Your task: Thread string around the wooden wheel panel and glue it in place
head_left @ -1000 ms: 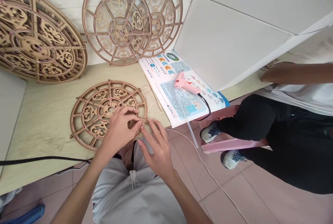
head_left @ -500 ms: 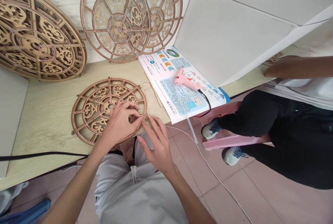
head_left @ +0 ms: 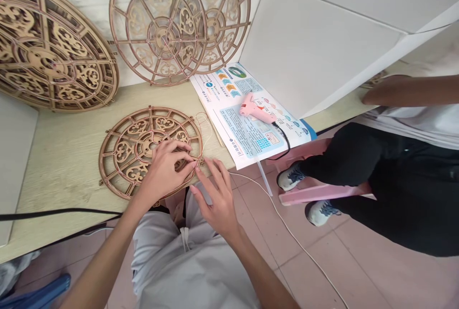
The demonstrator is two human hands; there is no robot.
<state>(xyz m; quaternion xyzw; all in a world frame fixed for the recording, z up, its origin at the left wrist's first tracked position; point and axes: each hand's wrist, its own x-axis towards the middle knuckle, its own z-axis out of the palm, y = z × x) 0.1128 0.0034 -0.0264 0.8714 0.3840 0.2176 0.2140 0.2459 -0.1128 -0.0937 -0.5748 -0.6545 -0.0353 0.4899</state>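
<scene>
A round openwork wooden wheel panel (head_left: 122,152) with scroll cut-outs lies flat at the table's front edge. My left hand (head_left: 167,165) rests over its right part, thumb and forefinger closed at the rim. A thin pale wire (head_left: 211,129) loops off the panel's right side and runs down to those fingertips. Just right of them is my right hand (head_left: 218,199), its fingers apart and the forefinger tip touching the rim by the wire. What lies right under the fingertips is too small to make out.
Similar panels lean on the wall, a stack (head_left: 53,55) at left and two more (head_left: 158,27) behind. A pink glue gun (head_left: 258,109) with a clear glue stick lies on a printed sheet (head_left: 229,129). A white partition (head_left: 315,36) and another person's legs (head_left: 376,180) are at right.
Both hands keep nearly the same place at the panel's rim. The view has shifted very slightly; nothing else has visibly moved.
</scene>
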